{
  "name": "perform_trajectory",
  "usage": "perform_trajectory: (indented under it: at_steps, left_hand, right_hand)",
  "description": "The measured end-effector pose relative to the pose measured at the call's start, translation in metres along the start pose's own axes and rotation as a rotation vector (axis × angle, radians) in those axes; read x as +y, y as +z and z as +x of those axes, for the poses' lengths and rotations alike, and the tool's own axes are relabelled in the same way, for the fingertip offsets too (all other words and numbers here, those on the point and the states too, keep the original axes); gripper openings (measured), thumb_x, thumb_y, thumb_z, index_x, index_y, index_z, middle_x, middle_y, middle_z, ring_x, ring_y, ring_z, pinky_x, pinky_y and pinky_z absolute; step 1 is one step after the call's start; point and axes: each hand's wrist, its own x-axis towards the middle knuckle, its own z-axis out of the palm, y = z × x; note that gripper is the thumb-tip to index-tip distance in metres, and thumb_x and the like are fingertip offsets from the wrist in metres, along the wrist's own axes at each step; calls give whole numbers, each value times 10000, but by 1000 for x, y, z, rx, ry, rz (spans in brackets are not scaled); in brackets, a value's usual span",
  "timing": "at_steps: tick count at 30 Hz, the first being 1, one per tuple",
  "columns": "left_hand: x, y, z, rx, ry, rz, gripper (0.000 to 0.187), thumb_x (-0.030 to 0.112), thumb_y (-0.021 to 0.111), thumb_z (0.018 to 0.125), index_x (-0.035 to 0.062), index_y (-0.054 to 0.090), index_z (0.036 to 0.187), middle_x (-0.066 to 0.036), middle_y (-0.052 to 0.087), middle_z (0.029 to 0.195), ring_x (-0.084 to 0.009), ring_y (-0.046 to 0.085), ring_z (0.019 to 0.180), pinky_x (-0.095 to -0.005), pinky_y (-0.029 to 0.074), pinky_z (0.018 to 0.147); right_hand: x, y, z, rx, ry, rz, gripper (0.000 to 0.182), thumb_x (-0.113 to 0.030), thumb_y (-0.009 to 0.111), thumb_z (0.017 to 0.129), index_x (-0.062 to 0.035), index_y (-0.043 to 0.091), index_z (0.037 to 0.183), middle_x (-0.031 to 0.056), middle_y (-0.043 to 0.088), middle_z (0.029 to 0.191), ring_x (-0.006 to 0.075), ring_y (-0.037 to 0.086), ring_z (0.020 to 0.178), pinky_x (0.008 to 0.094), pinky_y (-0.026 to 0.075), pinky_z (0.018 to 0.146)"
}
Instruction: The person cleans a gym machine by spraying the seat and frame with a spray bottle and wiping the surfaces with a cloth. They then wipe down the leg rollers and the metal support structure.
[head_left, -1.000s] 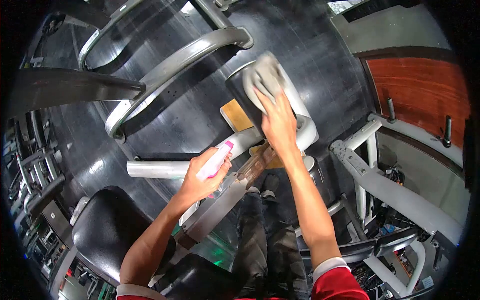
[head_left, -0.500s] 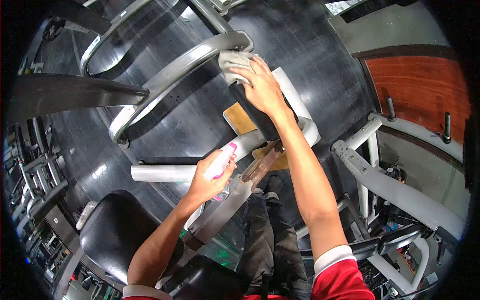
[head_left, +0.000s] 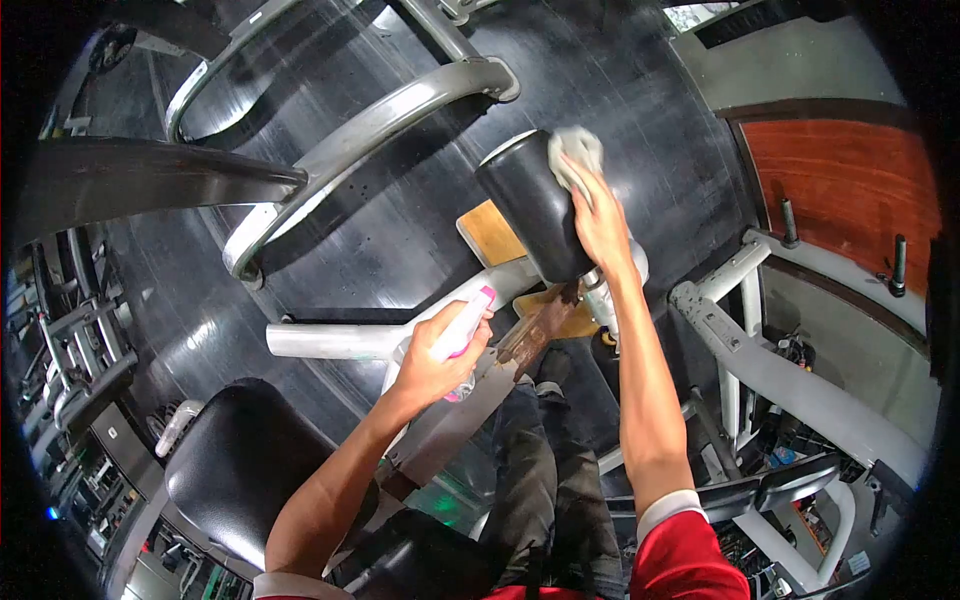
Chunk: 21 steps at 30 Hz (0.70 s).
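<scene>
A pale cloth [head_left: 574,155] lies under the fingers of my right hand [head_left: 600,225], against the right side of a black padded roller [head_left: 535,205]. The cloth is slightly blurred. My left hand [head_left: 437,355] is wrapped round a white spray bottle [head_left: 465,325] with a pink nozzle, to the lower left of the roller. Beneath the roller runs a worn metal beam [head_left: 535,335] of the gym machine, with two wooden-looking plates beside it.
A curved metal frame [head_left: 375,120] rises at the upper left. At the lower left is a black padded seat [head_left: 240,465]. Grey machine tubing [head_left: 790,370] stands on the right, near a reddish-brown panel [head_left: 840,190]. My legs are below the beam.
My right hand and the cloth have moved right, from the roller's top end to its right side. More of the roller shows. My left hand still holds the bottle.
</scene>
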Motion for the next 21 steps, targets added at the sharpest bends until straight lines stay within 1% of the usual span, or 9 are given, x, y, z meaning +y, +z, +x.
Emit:
perform_trajectory:
  at_steps: [2, 7, 8, 10, 13, 14, 16, 18, 21]
  left_hand:
    - [4, -1, -1, -16, -26, 10, 157, 8, 580, 915, -14, 588, 1070, -59, 639, 899, -72, 593, 699, -228, 510, 540]
    - [12, 1, 1, 35, -117, -101, 150, 60, 608, 912, 19, 611, 1056, 0, 629, 817, -38, 565, 664, -206, 467, 544]
    - [11, 2, 1, 53, -88, -122, 152, 61, 602, 918, 24, 608, 1065, 7, 624, 817, -33, 558, 648, -204, 463, 521]
    - [12, 2, 2, 46, -94, -116, 155, 60, 604, 917, 24, 606, 1067, 7, 620, 816, -32, 555, 641, -205, 463, 520]
    - [8, 2, 1, 42, -94, -113, 162, 61, 609, 915, 25, 602, 1072, 8, 612, 811, -30, 551, 637, -205, 464, 520]
    - [7, 2, 0, 40, -86, -113, 166, 64, 613, 914, 25, 602, 1074, 9, 609, 807, -30, 550, 639, -204, 465, 520]
    - [11, 1, 1, 44, -92, -114, 162, 65, 615, 913, 24, 603, 1070, 10, 607, 806, -29, 548, 637, -203, 466, 522]
    - [12, 0, 2, 49, -102, -118, 159, 66, 616, 913, 23, 605, 1066, 11, 606, 805, -28, 547, 636, -203, 467, 523]
    - [11, 3, 1, 42, -113, -133, 147, 66, 615, 914, 21, 606, 1053, 11, 609, 808, -29, 548, 634, -202, 468, 526]
  right_hand:
    - [-5, 17, 33, -16, -71, 53, 366, -111, 510, 931, -197, 574, 1282, 181, 592, 1188, 393, 539, 1141, 413, 431, 966]
    - [7, 12, 47, -142, 50, 89, 348, -175, 497, 952, -200, 555, 1295, 171, 559, 1268, 369, 510, 1203, 398, 407, 1001]
    - [23, 11, 39, -95, 50, 64, 348, -197, 473, 968, -147, 539, 1305, 184, 548, 1290, 356, 515, 1209, 389, 404, 1004]
    - [51, 4, 23, -125, 480, 109, 354, -210, 464, 973, -84, 534, 1296, 213, 544, 1285, 357, 516, 1212, 389, 399, 1003]
    - [48, -12, 15, -269, 643, 174, 369, -227, 460, 974, -52, 535, 1291, 231, 549, 1266, 354, 511, 1211, 387, 403, 995]
    - [41, -10, 9, -272, 639, 175, 369, -227, 460, 974, -52, 535, 1291, 231, 549, 1266, 354, 511, 1211, 387, 403, 995]
    - [12, 0, -13, 17, 387, -209, 367, -151, 515, 927, -76, 553, 1284, 205, 545, 1278, 360, 493, 1214, 402, 415, 978]
    - [-20, 13, -50, 106, 192, -394, 411, -41, 576, 826, -85, 596, 1233, 176, 526, 1308, 366, 469, 1227, 425, 418, 991]
    - [-27, 21, -76, 78, -46, -542, 405, 26, 612, 702, -90, 676, 1085, 148, 486, 1374, 369, 423, 1291, 465, 341, 1097]
